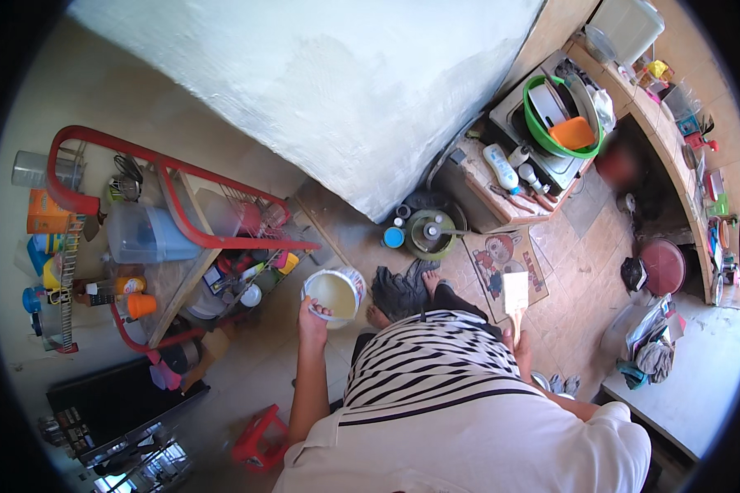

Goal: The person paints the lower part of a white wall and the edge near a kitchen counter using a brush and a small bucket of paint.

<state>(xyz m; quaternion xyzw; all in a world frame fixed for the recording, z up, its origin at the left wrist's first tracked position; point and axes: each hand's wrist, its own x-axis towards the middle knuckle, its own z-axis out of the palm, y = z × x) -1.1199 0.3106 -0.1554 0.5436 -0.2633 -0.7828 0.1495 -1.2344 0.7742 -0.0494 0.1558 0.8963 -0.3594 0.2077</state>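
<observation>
One white plastic bucket (358,289), with pale yellowish liquid (330,292) inside, is gripped at its near rim by the left hand (313,312), while one broad, flat paintbrush (515,291) is grasped by its handle in the right hand (519,349). The bucket is held out to the left of the striped shirt (432,357); the paintbrush is held on the other side, white head pointing away from the body, well apart from the bucket. For good work, the bucket is best kept level so that nothing is slopped over the rim, and the paintbrush is best loaded lightly, with any excess wiped off before it is moved across. Two bare feet (431,282) are seen below, near one crumpled dark cloth (396,294). Ahead, one unevenly toned pale wall (321,90) is shown. Around it are counted one red-framed rack (111,135), one red plastic stool (259,440), one green basin (537,135) filled with kitchenware, one apparent gas cylinder (423,241) and one illustrated doormat (508,264).
</observation>
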